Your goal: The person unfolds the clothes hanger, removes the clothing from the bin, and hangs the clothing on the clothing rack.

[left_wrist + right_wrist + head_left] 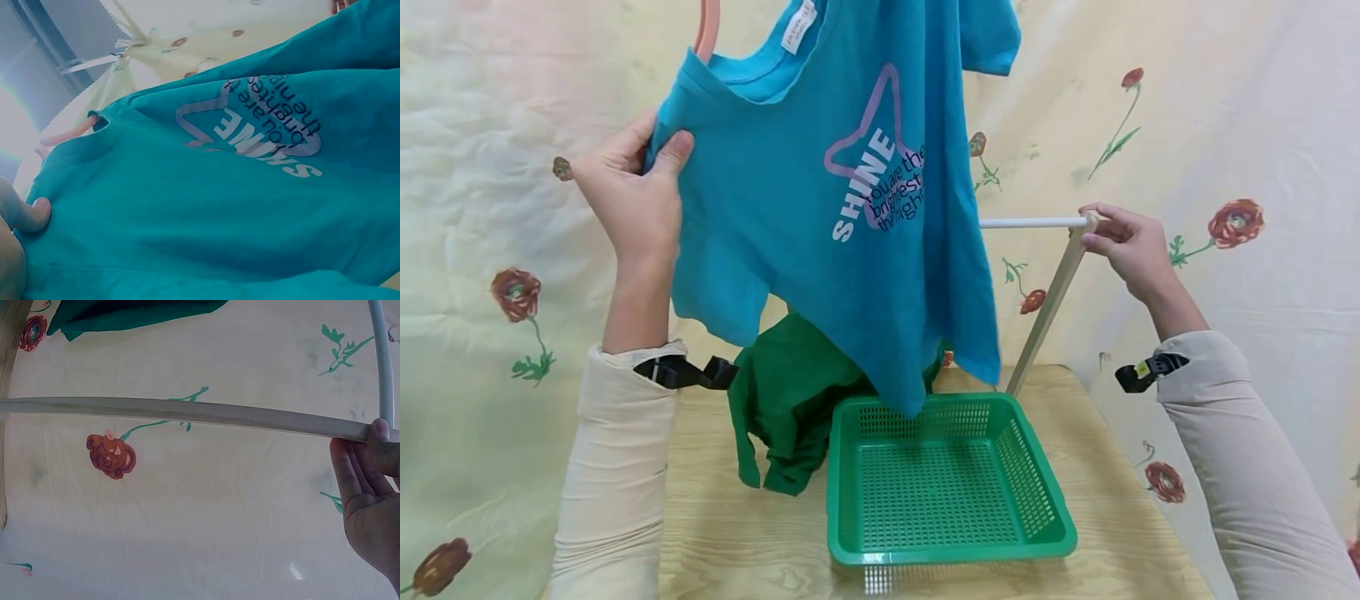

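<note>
A blue T-shirt (pixel 790 167) with a star print and the word SHINE hangs on a pink hanger (pixel 707 32), tilted, in the head view. My left hand (pixel 638 187) pinches the shirt's shoulder between thumb and fingers. In the left wrist view the thumb (pixel 39 214) lies on the blue cloth. My right hand (pixel 1131 246) grips the top corner of a wooden rack post (pixel 1051 300), where a white rod (pixel 1033 222) joins it. The right wrist view shows the thumb and fingers around that post end. The hanger's hook is out of view.
A green plastic basket (pixel 955 554) stands on the wooden table (pixel 745 533). Green cloth (pixel 797 392) hangs or lies behind it at the left, partly hidden by the T-shirt. A flowered curtain (pixel 1262 125) covers the back.
</note>
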Tool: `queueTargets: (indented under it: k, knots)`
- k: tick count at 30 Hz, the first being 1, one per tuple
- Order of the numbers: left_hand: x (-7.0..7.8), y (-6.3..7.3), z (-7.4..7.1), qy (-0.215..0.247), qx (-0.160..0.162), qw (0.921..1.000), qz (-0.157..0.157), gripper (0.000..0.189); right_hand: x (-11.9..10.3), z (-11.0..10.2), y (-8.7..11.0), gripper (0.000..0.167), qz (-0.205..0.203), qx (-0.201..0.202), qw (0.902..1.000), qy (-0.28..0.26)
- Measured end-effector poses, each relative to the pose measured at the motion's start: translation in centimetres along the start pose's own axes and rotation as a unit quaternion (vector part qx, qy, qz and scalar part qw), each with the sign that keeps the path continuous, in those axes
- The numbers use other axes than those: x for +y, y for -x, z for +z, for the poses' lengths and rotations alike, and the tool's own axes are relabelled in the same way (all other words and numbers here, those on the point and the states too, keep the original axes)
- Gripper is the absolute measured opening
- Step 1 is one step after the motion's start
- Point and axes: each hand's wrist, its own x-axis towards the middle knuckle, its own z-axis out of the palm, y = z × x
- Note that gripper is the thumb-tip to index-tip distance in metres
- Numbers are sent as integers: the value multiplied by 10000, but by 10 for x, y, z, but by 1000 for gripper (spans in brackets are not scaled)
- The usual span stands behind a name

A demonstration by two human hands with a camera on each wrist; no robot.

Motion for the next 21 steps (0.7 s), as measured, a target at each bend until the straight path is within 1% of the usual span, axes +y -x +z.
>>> queueTargets:
  k: [4, 9, 12, 16, 18, 21]
  knots:
    - [-1, 0, -1, -17, 7, 10000, 61, 32, -1, 0, 1, 38, -2, -4, 10000, 52]
    - [-9, 5, 2, -309, -151, 9992, 180, 32, -2, -1, 1, 38, 78, 26, 9999, 104]
    - [-17, 12, 8, -539, -333, 9976, 273, 31, -3, -1, 2, 38, 111, 40, 9996, 255]
    - [-29, 26, 17, -778, -666, 9936, 477, 29, -4, 0, 2, 38, 143, 30, 9993, 344]
    - [-33, 31, 21, -892, -814, 9913, 523, 29, -4, 1, 2, 38, 154, 21, 9993, 332]
    - [-36, 35, 28, -1013, -808, 9903, 510, 31, -3, 2, 2, 37, 147, 3, 9997, 218]
